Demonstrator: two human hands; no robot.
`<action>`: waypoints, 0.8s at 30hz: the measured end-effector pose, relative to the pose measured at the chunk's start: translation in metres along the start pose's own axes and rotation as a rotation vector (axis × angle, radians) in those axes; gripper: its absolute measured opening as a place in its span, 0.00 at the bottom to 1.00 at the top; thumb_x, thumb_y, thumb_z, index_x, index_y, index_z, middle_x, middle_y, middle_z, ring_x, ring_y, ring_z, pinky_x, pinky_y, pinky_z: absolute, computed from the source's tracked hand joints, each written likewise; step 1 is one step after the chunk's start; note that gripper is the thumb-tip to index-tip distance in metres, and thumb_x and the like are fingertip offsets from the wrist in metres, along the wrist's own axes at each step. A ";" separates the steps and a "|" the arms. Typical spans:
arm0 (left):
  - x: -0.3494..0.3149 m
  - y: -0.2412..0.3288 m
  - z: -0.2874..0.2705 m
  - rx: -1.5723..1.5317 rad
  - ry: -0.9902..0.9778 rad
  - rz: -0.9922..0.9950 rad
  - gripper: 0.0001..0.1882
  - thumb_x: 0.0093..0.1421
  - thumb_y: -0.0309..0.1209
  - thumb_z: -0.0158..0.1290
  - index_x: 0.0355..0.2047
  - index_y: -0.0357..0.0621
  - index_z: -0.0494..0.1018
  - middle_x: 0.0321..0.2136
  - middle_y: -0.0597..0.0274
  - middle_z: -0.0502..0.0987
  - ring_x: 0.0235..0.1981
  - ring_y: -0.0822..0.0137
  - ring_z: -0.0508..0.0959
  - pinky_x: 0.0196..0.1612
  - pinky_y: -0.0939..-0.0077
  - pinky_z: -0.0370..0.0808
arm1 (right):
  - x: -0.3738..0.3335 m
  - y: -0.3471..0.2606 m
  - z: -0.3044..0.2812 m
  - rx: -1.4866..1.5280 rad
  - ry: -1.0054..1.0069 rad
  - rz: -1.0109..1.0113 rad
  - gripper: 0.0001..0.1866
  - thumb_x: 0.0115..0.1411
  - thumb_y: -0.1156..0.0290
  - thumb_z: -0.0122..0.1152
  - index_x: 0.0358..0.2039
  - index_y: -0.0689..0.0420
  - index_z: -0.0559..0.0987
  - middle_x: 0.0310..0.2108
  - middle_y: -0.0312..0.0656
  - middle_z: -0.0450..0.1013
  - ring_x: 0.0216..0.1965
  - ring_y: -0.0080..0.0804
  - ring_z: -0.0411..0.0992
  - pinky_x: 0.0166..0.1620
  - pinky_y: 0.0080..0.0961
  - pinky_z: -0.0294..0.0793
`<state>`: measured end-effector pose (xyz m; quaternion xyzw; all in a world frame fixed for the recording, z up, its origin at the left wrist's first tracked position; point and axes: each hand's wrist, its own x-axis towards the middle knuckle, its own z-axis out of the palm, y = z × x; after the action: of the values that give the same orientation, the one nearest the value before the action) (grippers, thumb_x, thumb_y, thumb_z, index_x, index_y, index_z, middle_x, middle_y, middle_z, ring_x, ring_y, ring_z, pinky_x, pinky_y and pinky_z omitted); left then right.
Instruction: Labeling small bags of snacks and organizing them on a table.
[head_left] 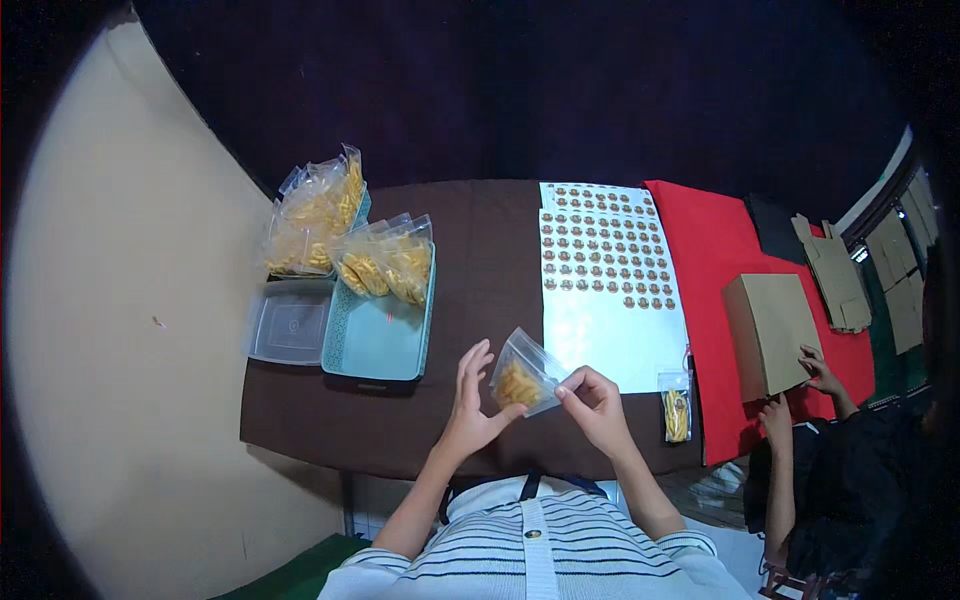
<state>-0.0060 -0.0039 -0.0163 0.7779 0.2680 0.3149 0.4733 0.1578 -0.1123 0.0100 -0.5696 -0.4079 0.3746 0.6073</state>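
A clear plastic bag with yellow stick-like snacks (pixel 519 383) is held tilted above the front of the table. My right hand (pixel 597 411) pinches its right edge between thumb and fingers. On the other side, my left hand (pixel 470 404) has its fingers stretched out and apart, with the thumb against the bag's lower left. A white sheet (pixel 612 345) bearing rows of small round stickers (pixel 603 245) lies just beyond my right hand. Near the sheet's front right corner rests another filled bag (pixel 677 410), narrow and flat on the table.
At the left stand a light-blue basket (pixel 372 348) with several filled bags (pixel 388 262), a clear lid (pixel 291 322) and a heaped pile of bags (pixel 315 215). On the right, a co-worker's hands (pixel 820 372) touch a cardboard box (pixel 775 325) on red cloth (pixel 700 300). Flattened cardboard (pixel 832 275) lies beyond.
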 end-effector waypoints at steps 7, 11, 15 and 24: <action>-0.012 -0.007 0.038 0.016 -0.079 0.014 0.49 0.44 0.34 0.62 0.58 0.39 0.42 0.55 0.46 0.53 0.56 0.53 0.59 0.55 0.63 0.60 | -0.001 -0.016 0.008 0.375 -0.181 0.192 0.04 0.56 0.74 0.53 0.32 0.60 0.71 0.26 0.33 0.68 0.27 0.16 0.66 0.30 0.13 0.67; -0.011 -0.005 0.044 0.011 -0.084 0.021 0.39 0.48 0.26 0.57 0.57 0.37 0.48 0.51 0.48 0.61 0.52 0.57 0.65 0.52 0.65 0.64 | 0.000 -0.017 0.005 0.378 -0.181 0.216 0.07 0.56 0.72 0.53 0.35 0.60 0.71 0.27 0.38 0.70 0.28 0.22 0.69 0.35 0.19 0.70; -0.014 -0.011 0.042 -0.239 -0.075 -0.052 0.31 0.52 0.22 0.48 0.56 0.33 0.50 0.51 0.47 0.61 0.50 0.60 0.67 0.49 0.71 0.67 | 0.001 -0.018 -0.002 0.345 -0.159 0.120 0.15 0.53 0.72 0.56 0.41 0.61 0.70 0.38 0.39 0.68 0.39 0.24 0.67 0.42 0.21 0.67; -0.025 -0.018 0.047 -0.657 -0.070 -0.448 0.26 0.59 0.29 0.34 0.58 0.39 0.46 0.50 0.58 0.60 0.50 0.68 0.65 0.51 0.74 0.63 | -0.009 0.012 0.006 -0.149 -0.133 0.043 0.44 0.46 0.68 0.65 0.58 0.57 0.48 0.50 0.52 0.55 0.49 0.37 0.61 0.48 0.30 0.65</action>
<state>0.0102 -0.0411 -0.0551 0.5176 0.2998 0.2458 0.7627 0.1493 -0.1175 -0.0028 -0.5959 -0.4617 0.3930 0.5266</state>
